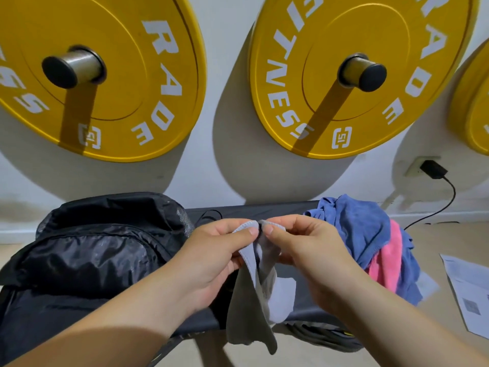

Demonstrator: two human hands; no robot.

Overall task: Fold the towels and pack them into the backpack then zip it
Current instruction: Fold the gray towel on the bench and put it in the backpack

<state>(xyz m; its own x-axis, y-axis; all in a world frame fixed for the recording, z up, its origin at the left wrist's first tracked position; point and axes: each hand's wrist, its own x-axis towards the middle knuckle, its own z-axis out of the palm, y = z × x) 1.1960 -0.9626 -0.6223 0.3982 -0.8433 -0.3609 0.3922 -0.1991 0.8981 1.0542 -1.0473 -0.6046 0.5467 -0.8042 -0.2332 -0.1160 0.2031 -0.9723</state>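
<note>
— While the grey towel (247, 313) hangs mid-frame, what holds it?
— I see the left hand (211, 256) and the right hand (309, 258) side by side, thumb and fingers of each pinching its top hem. The black backpack (92, 252) lies at lower left on the worktop (264, 211); blue and pink towels (370, 234) sit heaped at right.

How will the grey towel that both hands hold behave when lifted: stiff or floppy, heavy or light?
Probably floppy: the grey towel hangs in limp folds below the left hand and right hand, which pinch its top edge. Likely light, since fingertip pinches alone seem to carry it. Its matte cloth looks unlikely to slip.
</note>
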